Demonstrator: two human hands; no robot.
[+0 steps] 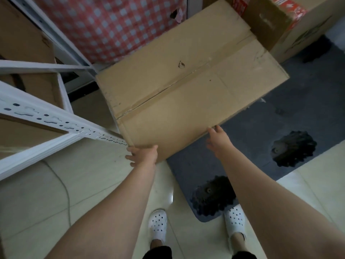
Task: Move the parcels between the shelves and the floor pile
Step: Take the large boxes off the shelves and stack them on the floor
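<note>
A large taped cardboard parcel [186,86] fills the middle of the head view, low over the floor. My left hand [142,154] holds its near left corner, fingers curled under the edge. My right hand [218,139] is at the near right edge with fingers touching the cardboard; how far they wrap under is hidden. More cardboard boxes [291,25] stand stacked at the far right. Other parcels [31,85] sit inside the white metal shelf [56,120] on the left.
A dark blue mat [280,128] with two black flower-shaped patches lies on the pale tiled floor. A red checked cloth [112,25] hangs behind the parcel. My feet in white clogs [157,224] stand at the mat's near edge.
</note>
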